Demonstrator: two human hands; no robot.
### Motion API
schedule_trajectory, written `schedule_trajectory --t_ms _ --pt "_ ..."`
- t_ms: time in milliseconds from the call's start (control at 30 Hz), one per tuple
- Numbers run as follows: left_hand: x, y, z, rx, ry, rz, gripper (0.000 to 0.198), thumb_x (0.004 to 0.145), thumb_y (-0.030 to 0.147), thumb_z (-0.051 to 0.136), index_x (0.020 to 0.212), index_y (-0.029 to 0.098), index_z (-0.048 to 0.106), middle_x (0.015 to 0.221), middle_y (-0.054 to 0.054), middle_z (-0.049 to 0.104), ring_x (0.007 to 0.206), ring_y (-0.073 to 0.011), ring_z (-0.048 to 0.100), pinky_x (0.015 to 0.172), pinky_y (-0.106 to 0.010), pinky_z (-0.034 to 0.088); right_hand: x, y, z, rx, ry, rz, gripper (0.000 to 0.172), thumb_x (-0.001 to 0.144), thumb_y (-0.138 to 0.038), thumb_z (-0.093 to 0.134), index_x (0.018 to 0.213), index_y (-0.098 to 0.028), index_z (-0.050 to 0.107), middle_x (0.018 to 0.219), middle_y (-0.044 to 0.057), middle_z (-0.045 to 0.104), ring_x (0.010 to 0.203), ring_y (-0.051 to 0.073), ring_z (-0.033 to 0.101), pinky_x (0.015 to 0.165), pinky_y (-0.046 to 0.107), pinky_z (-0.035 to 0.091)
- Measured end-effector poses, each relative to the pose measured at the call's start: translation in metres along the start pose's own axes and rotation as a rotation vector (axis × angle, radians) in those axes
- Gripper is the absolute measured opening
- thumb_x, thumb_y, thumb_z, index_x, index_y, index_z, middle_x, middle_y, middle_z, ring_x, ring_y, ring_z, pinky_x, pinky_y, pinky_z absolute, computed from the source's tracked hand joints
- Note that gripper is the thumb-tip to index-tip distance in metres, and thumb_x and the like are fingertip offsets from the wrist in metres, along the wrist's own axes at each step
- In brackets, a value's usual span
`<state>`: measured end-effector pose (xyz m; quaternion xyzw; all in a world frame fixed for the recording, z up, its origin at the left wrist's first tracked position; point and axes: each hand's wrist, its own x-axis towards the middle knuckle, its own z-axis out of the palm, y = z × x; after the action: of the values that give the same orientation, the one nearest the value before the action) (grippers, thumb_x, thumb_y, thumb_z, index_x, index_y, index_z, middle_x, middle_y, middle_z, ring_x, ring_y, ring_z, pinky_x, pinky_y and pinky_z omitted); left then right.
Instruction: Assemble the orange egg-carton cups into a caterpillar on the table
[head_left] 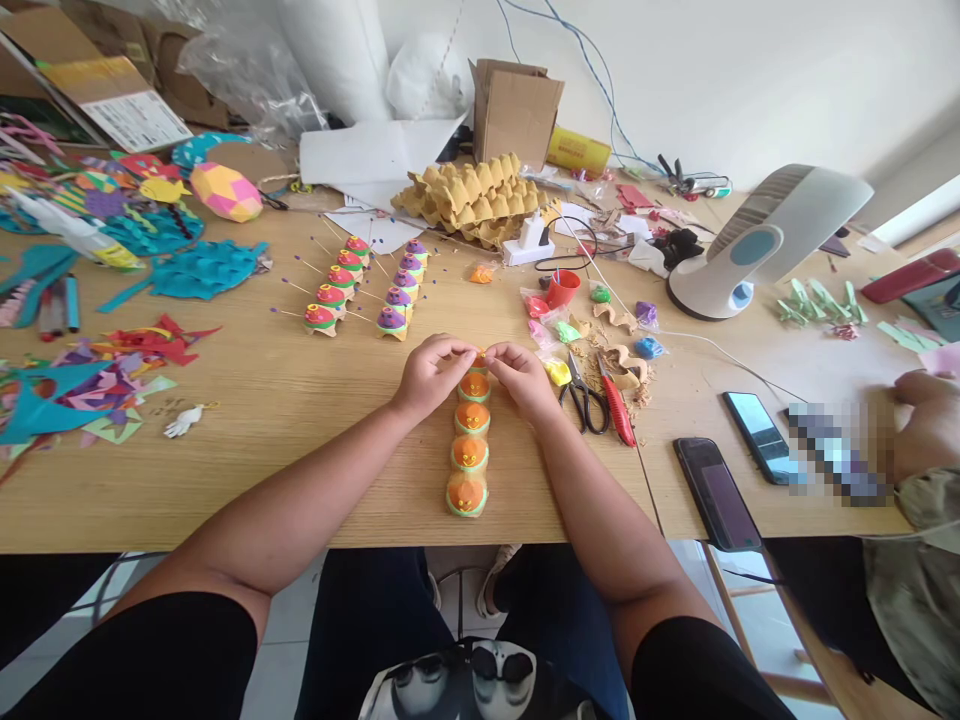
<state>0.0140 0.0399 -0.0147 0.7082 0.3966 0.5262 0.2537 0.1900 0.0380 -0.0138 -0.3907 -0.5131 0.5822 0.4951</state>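
A row of orange egg-carton cups with green rims (469,440) runs away from me on the wooden table (262,420), like a caterpillar. My left hand (431,372) and my right hand (520,374) meet at the far end of the row. Both have their fingers pinched together on the farthest orange cup (478,360), which they mostly hide. Two more finished rows stand beyond them: a red and green one (337,285) and a purple one (401,290), both with pins stuck in them.
Scissors (585,395) and a red cutter (616,405) lie right of my hands, near small lumps of coloured clay (564,330). Two phones (716,490) lie at the right. A fan (757,245), an egg carton (472,195), a cardboard box (514,110) and paper scraps (90,380) surround the area. Another person's hand (919,425) rests at far right.
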Motion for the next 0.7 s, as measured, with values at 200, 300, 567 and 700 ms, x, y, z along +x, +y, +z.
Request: schedule_trajectory --t_ms 200,300,567,700 --pt "-0.0008 0.0003 0.0001 0.006 0.007 -0.002 0.014 0.089 0.033 0.067 0.092 0.021 0.074 0.092 -0.005 0.074 0.089 -0.0183 0.066 0.081 -0.033 0.052 0.0 -0.0012 0.0003 -0.024 -0.007 0.004 0.036 0.071 -0.05 0.08 0.084 -0.019 0.065 0.076 -0.001 0.063 0.07 0.012 0.052 0.067 0.025 0.043" --pt "-0.0006 0.0005 0.0001 0.011 -0.001 0.006 0.013 0.088 0.032 0.069 0.092 0.021 0.074 0.092 -0.005 0.075 0.09 -0.0185 0.066 0.08 -0.033 0.052 -0.0001 -0.0008 0.001 -0.018 -0.035 0.0 0.038 0.071 -0.052 0.081 0.084 -0.02 0.065 0.076 -0.001 0.064 0.071 0.012 0.053 0.068 0.025 0.045" --pt "-0.0002 -0.0004 0.0009 0.033 0.016 -0.002 0.012 0.087 0.032 0.069 0.09 0.022 0.074 0.091 -0.004 0.075 0.089 -0.0187 0.067 0.077 -0.033 0.051 -0.001 -0.0008 0.0014 -0.035 -0.081 0.013 0.04 0.071 -0.055 0.08 0.086 -0.021 0.066 0.08 -0.001 0.066 0.072 0.013 0.055 0.07 0.026 0.046" --pt "-0.0014 -0.0003 0.0007 0.0 0.012 -0.018 0.014 0.089 0.033 0.068 0.091 0.021 0.074 0.092 -0.004 0.075 0.089 -0.0184 0.067 0.079 -0.033 0.051 -0.0007 0.0 0.0013 -0.009 -0.076 0.013 0.039 0.07 -0.054 0.081 0.084 -0.02 0.066 0.079 -0.001 0.065 0.072 0.012 0.054 0.07 0.025 0.045"
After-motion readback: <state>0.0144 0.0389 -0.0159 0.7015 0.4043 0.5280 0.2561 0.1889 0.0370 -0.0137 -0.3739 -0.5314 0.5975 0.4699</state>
